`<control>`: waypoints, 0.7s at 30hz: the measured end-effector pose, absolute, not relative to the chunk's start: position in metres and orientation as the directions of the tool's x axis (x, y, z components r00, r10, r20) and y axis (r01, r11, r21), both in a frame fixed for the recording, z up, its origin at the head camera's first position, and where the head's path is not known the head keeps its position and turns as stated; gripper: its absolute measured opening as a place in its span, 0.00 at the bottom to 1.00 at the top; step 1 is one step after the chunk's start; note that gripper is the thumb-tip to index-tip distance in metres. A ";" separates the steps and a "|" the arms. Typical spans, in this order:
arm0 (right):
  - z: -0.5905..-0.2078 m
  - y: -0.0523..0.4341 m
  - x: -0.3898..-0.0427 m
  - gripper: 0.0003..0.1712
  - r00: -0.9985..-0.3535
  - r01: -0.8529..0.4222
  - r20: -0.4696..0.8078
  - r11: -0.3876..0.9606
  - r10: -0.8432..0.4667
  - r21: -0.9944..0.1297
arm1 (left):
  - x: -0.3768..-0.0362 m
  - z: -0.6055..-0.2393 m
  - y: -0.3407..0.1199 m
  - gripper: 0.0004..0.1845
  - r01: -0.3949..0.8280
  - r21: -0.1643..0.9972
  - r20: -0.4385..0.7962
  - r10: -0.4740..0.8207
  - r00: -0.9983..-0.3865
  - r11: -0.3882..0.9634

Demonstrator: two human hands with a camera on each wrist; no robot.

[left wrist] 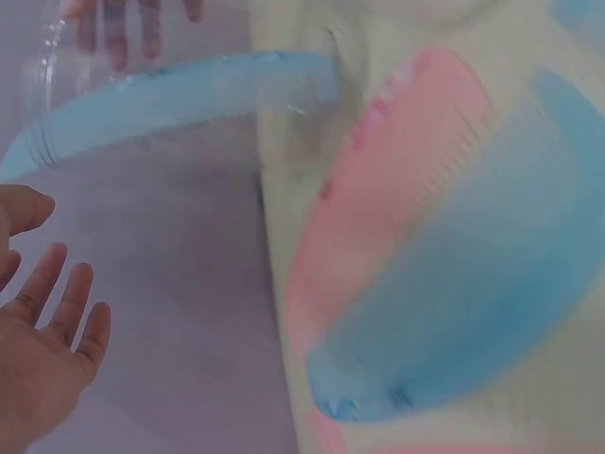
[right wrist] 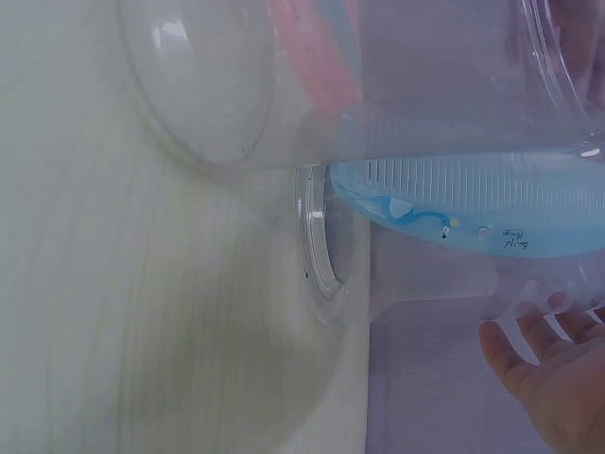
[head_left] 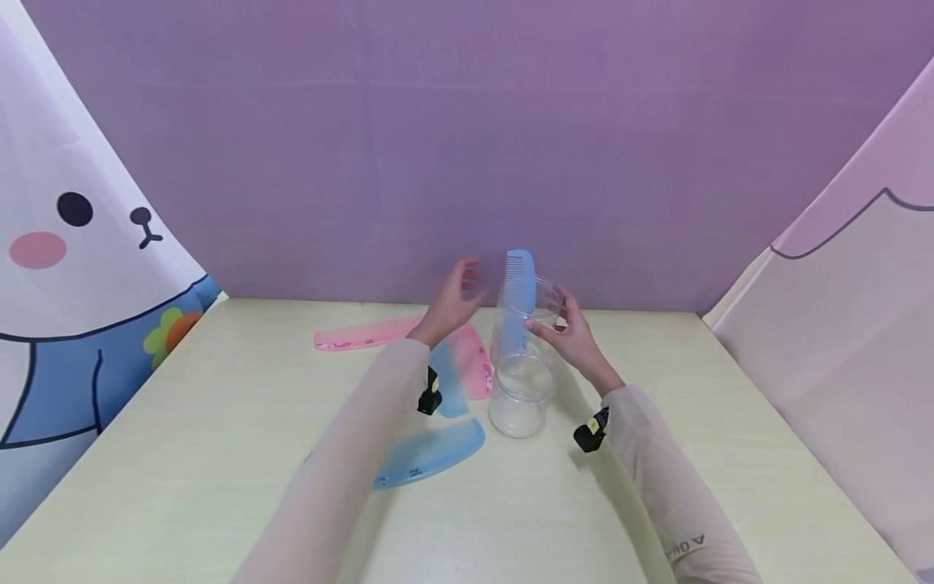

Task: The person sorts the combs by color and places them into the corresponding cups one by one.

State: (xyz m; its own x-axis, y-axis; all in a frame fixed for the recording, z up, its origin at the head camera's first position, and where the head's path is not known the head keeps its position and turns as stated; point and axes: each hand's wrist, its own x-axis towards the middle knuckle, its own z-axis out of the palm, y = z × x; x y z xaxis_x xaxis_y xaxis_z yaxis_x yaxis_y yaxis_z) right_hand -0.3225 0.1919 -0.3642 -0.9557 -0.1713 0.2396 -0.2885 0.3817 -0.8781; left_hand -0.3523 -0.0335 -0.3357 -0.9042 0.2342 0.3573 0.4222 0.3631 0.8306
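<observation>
Right hand curled around the rim of a clear plastic jar, thumb and fingers gripping the mouth, presumably to keep the tall container from tipping. Left hand open beside it, fingers spread and relaxed, grasping nothing, hovering just left of the jar's mouth. Standing inside the jar, between the two hands: a blue comb, upright, teeth toward the left hand, upper end poking above the rim, lower part leaning against the jar wall. Seen through the clear wall from the right wrist: the same comb with small printed marks on its spine. Seen from the left wrist: that comb arching past the open palm.

Just below the left wrist, flat on the table: a pink comb partly overlapped by a second blue comb, close enough to pick up without stretching. Nearer the body, under the left forearm: a third blue comb, lying alone. Farther out, left of the left hand: a long pink comb, apart from the rest.

Underneath everything: a pale yellowish table with faint wood grain. Behind the hands: a purple backdrop. Off to the left: a cloth printed with a cartoon rabbit. Off to the right: a pale pink cloth with a dark drawn outline.
</observation>
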 end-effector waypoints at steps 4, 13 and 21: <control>-0.364 0.192 -0.322 0.51 -0.956 -0.286 0.235 0.376 -0.175 -0.882 | -0.349 -0.345 -0.046 0.31 0.410 0.815 0.345 0.228 -0.911 0.409; -0.364 0.192 -0.323 0.51 -0.954 -0.291 0.239 0.372 -0.181 -0.881 | -0.345 -0.367 -0.068 0.32 0.384 0.753 0.324 0.206 -0.923 0.535; -0.367 0.192 -0.325 0.52 -0.953 -0.298 0.249 0.380 -0.174 -0.876 | -0.342 -0.384 -0.079 0.32 0.285 0.656 0.235 0.170 -0.957 0.699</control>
